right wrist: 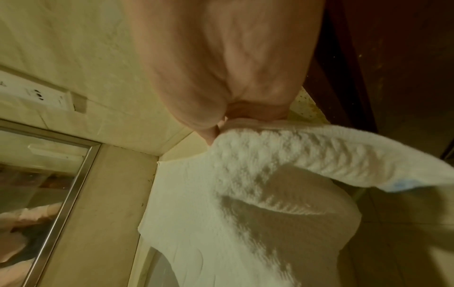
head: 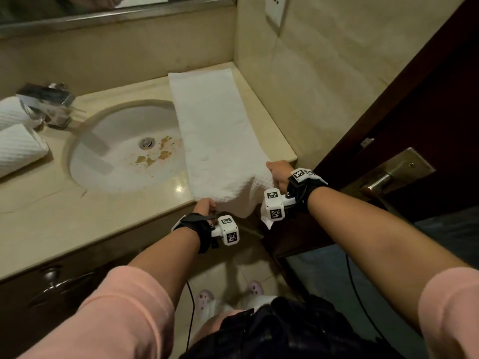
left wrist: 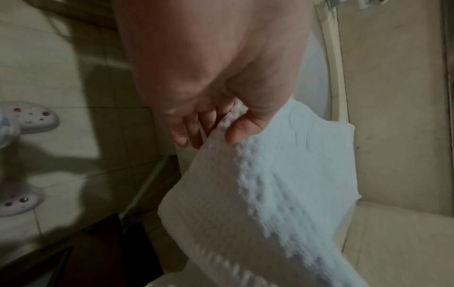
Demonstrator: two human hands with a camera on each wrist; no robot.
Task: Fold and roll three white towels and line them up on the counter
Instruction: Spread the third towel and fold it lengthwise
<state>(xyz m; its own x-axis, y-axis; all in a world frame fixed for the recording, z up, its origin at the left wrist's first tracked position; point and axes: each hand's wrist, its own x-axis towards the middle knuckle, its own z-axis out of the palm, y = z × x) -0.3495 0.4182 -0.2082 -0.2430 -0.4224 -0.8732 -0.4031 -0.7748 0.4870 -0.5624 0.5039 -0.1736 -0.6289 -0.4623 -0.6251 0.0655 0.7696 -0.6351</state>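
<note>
A long white towel lies folded in a strip on the beige counter, from the back wall to the front edge, right of the sink. Its near end hangs over the counter's edge. My left hand pinches the near left corner, thumb on top of the towel. My right hand grips the near right corner of the towel; its fingers are hidden behind the cloth. Two rolled white towels lie at the far left of the counter.
An oval sink with brown stains sits left of the strip. A chrome faucet stands behind it. A tiled wall and a dark wooden door with a metal handle close the right side. A mirror hangs above.
</note>
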